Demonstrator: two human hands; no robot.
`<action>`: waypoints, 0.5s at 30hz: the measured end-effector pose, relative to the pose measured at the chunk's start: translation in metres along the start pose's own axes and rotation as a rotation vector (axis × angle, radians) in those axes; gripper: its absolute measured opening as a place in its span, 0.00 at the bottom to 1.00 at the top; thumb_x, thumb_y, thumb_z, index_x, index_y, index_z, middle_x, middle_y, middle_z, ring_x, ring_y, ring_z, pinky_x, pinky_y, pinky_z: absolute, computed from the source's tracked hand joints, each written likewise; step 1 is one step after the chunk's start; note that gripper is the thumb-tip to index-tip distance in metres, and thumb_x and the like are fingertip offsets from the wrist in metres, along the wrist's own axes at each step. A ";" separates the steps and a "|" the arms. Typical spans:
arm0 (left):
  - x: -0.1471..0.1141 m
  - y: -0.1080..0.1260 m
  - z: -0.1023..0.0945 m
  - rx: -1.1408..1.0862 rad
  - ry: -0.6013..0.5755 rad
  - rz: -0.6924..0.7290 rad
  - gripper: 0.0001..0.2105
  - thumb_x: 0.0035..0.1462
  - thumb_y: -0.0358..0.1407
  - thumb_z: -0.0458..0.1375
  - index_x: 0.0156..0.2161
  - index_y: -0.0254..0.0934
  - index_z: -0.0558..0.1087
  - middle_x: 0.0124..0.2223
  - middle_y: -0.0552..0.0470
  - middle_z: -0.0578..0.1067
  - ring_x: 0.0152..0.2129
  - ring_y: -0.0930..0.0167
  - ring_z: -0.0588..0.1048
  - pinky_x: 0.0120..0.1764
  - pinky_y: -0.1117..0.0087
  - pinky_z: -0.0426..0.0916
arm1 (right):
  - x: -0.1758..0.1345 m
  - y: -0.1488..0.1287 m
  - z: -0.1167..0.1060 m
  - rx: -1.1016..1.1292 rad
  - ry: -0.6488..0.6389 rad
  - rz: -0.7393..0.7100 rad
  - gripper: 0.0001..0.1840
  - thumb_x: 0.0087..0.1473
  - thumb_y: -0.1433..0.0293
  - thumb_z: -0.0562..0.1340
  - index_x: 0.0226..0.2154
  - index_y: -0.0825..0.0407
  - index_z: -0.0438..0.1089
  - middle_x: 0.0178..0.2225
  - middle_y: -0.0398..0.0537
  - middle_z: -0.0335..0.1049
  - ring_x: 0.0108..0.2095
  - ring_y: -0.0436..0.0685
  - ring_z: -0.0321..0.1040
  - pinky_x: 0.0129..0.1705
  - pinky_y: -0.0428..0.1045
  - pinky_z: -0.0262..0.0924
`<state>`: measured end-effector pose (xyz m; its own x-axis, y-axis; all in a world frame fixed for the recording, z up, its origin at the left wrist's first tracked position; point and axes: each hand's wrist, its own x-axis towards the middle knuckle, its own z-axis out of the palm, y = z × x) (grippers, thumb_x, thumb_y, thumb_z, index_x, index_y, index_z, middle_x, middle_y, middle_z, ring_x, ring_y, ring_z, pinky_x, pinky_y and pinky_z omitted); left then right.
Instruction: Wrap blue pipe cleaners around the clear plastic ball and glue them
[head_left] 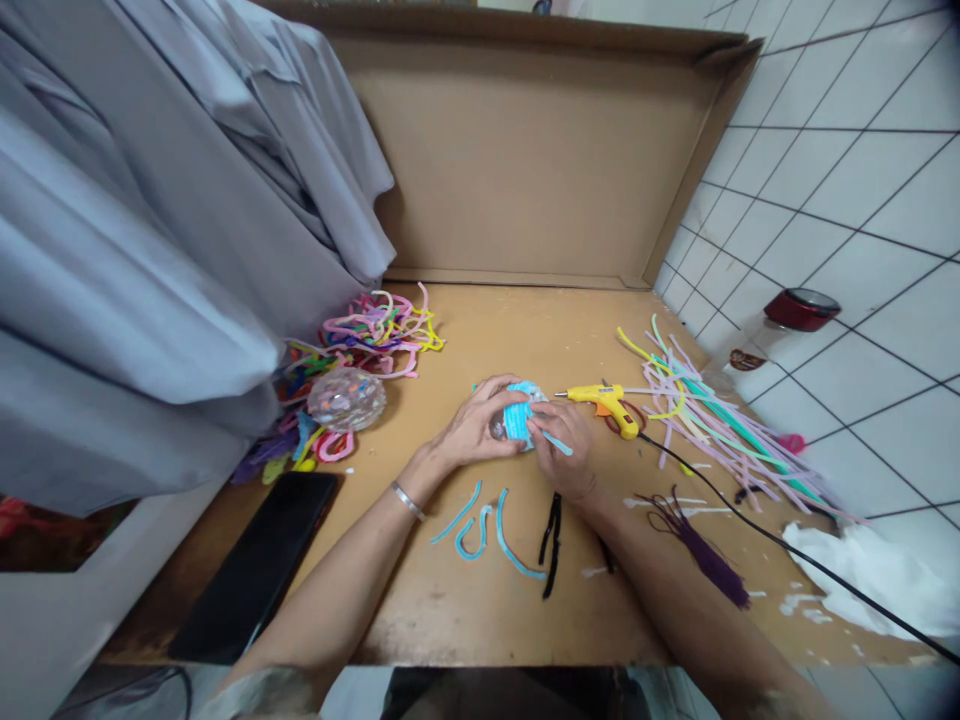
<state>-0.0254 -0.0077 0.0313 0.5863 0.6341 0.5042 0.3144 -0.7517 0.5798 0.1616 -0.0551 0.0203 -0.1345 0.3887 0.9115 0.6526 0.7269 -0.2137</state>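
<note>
My left hand (474,425) is wrapped round a small rounded object (517,421), partly clear and partly covered with light-blue pipe cleaner. My right hand (566,462) pinches a light-blue pipe cleaner (556,443) against its right side, and one end sticks out past the fingers. The fingers hide much of the object. On the table just below lie several loose blue pipe cleaner pieces (517,548) and some black pieces (552,540). A yellow glue gun (609,402) rests to the right of my right hand, its nozzle pointing left.
Tangled coloured pipe cleaners (379,330) and a clear round container (346,399) stand at left, above a black phone (259,565). Straight pipe cleaners (720,425), a jar (757,345), purple strands (705,550), a black cord (739,515) and white tissue (874,575) occupy the right.
</note>
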 end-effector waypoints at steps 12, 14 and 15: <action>0.001 0.001 0.007 0.075 0.049 0.004 0.39 0.47 0.40 0.66 0.64 0.40 0.59 0.61 0.40 0.66 0.59 0.55 0.66 0.62 0.50 0.61 | -0.002 0.001 0.003 0.000 0.028 -0.044 0.06 0.60 0.75 0.62 0.40 0.48 0.70 0.39 0.51 0.78 0.42 0.57 0.75 0.45 0.57 0.73; 0.001 0.002 0.006 0.080 0.027 0.000 0.40 0.47 0.44 0.68 0.64 0.40 0.60 0.61 0.39 0.65 0.60 0.54 0.65 0.63 0.50 0.61 | -0.002 0.001 0.002 -0.009 0.031 -0.055 0.06 0.60 0.75 0.62 0.40 0.49 0.70 0.38 0.51 0.78 0.42 0.57 0.75 0.45 0.57 0.73; 0.001 0.002 0.006 0.076 0.022 -0.001 0.40 0.47 0.46 0.69 0.64 0.40 0.61 0.61 0.39 0.65 0.60 0.54 0.65 0.63 0.50 0.61 | -0.001 0.000 0.002 -0.015 0.031 -0.059 0.06 0.60 0.74 0.63 0.40 0.49 0.70 0.38 0.52 0.78 0.42 0.57 0.75 0.44 0.57 0.74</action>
<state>-0.0196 -0.0099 0.0287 0.5700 0.6377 0.5180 0.3713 -0.7624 0.5300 0.1603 -0.0544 0.0182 -0.1501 0.3270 0.9330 0.6557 0.7393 -0.1536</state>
